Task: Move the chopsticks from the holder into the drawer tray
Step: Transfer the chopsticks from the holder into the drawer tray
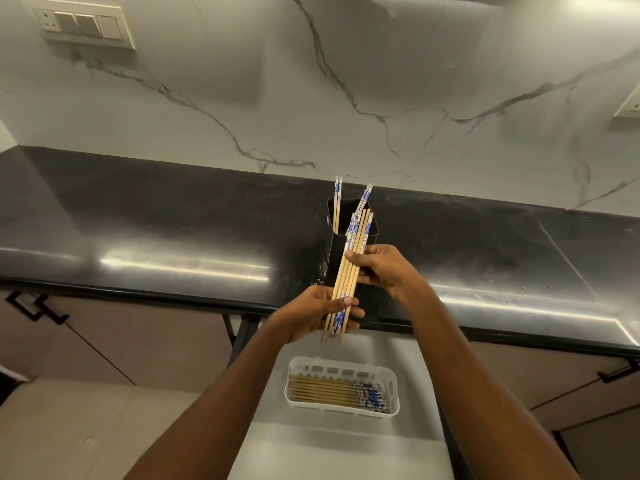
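A bundle of several wooden chopsticks (350,271) with blue-and-white ends is held in front of the black holder (335,237). My left hand (318,315) grips the bundle's lower end. My right hand (384,268) holds its middle, fingers curled round it. The holder stands on the black counter and still has a few chopsticks (336,202) sticking up from it. Below, a white slotted tray (393,389) lies in the open drawer with several chopsticks (332,391) laid flat inside, patterned ends to the right.
The black stone counter (173,230) runs across the view, with a marble wall (346,81) behind. A switch plate (85,26) is on the wall at upper left. Cabinet doors with dark handles (34,306) flank the white drawer (408,351).
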